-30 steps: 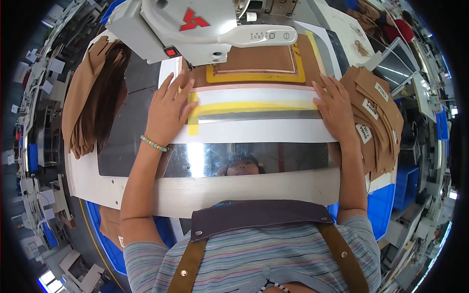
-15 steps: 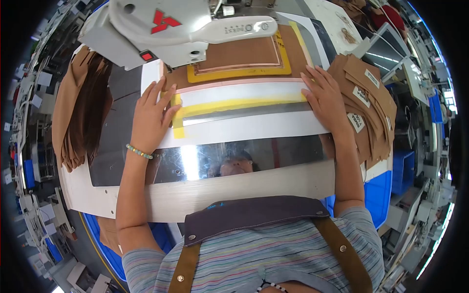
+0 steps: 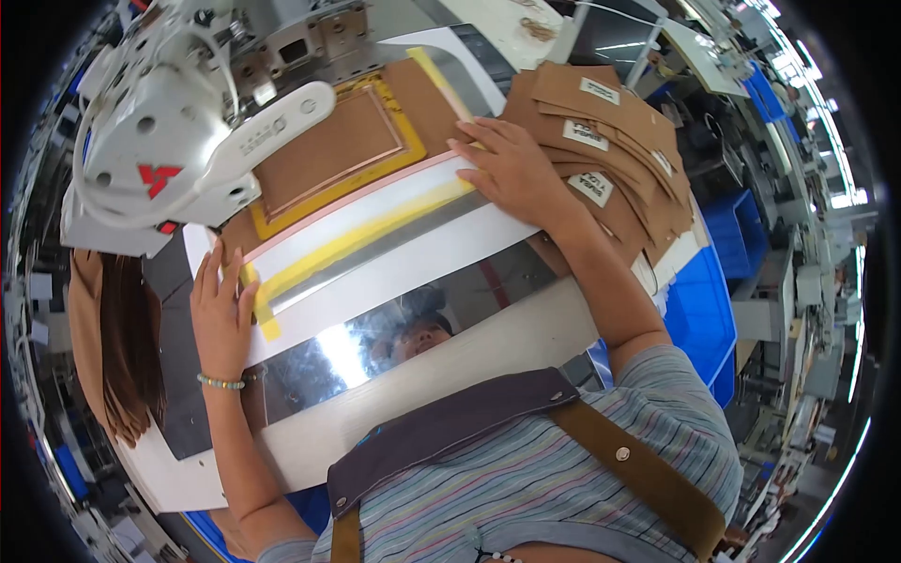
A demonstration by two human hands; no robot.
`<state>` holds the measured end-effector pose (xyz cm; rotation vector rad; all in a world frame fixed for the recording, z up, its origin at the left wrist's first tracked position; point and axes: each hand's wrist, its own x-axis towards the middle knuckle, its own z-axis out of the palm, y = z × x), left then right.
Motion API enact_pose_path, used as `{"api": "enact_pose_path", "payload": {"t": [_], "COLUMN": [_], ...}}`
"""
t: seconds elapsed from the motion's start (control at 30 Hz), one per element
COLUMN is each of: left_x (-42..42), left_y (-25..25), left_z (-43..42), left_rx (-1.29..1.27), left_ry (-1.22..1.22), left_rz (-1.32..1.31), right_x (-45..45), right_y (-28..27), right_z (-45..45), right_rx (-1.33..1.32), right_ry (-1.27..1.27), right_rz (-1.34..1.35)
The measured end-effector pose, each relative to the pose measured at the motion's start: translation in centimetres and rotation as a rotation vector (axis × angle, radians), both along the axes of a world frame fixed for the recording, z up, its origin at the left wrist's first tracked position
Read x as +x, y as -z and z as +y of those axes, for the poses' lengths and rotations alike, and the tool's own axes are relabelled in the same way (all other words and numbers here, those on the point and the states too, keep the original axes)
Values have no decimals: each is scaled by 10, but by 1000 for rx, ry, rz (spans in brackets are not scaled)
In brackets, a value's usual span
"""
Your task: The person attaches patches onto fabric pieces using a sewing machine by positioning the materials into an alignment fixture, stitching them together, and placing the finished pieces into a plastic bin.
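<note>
A brown fabric piece [image 3: 434, 111] lies flat on a white taped sheet [image 3: 375, 281], with a yellow frame [image 3: 413, 145] on top of it under the sewing machine [image 3: 160, 141]. My left hand [image 3: 222, 314] rests on the sheet's left end beside the yellow tape [image 3: 266, 314], fingers apart. At the right end, my right hand [image 3: 507, 171] lies palm down, its fingers spread over the corner of the brown piece. Neither hand grips anything.
Brown pieces with white labels [image 3: 601, 141] are stacked at the right. More brown pieces [image 3: 89, 347] hang over the left side. A shiny metal plate [image 3: 404, 328] lies in front of the sheet. A blue bin [image 3: 699, 310] stands at the lower right.
The head view has turned and shifted, so the machine and table appear tilted and further left. Both hands remain at the two ends of the sheet, fingers still spread.
</note>
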<state>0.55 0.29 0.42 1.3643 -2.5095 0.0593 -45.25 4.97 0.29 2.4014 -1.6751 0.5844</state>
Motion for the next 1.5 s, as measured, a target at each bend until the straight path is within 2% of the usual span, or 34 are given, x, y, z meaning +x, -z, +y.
{"api": "enact_pose_path", "payload": {"t": [0.1, 0.2, 0.23, 0.3, 0.37, 0.43, 0.53, 0.63, 0.73, 0.83, 0.93, 1.03, 1.17, 1.27, 1.37, 1.47, 1.5], "left_x": [0, 0, 0, 1, 3, 2, 1, 1, 3, 3, 4, 3, 4, 3, 7, 7, 7], "left_y": [-3, 0, 1, 1, 1, 2, 0, -1, -2, -1, 1, 0, -1, 0, 3, 5, 6], "left_z": [3, 0, 0, 1, 1, 1, 2, 2, 3, 3, 2, 3, 3, 2, 1, 0, 0], "left_rx": [16, 11, -1, -10, 2, 7, 7, 13, 21, 24, 28, 33, 32, 36, 30, 14, 14], "left_ry": [-4, 2, 4, -8, -5, 0, 2, 2, -2, 0, -4, -11, -3, 0, 6, 4, 6], "left_rz": [8, -2, -10, -30, -17, -8, -8, -7, -22, -27, -32, -41, -49, -64, -70, -83, -87], "right_x": [0, -16, -21, -58, -91, -137, -180, -190, -190, -184, -191, -203, -194, -189, -200, -228, -213], "right_y": [-6, -44, -60, -78, -91, -87, -65, -57, -54, -55, -51, -58, -102, -131, -134, -117, -119], "right_z": [1, 5, 8, 4, 3, -2, -18, -26, -28, -29, -35, -36, -12, 11, 34, 48, 52], "right_rx": [-51, -143, -215, -392, -420, -307, 167, 157, 75, 131, 171, 109, -167, -330, -602, -566, -565], "right_ry": [-24, 91, 171, 305, 480, 584, 688, 706, 669, 802, 805, 665, 753, 959, 974, 765, 727], "right_rz": [-6, -97, -145, -53, -26, -1, -33, -189, -156, -145, -127, -104, -99, -56, -174, -856, -1095]}}
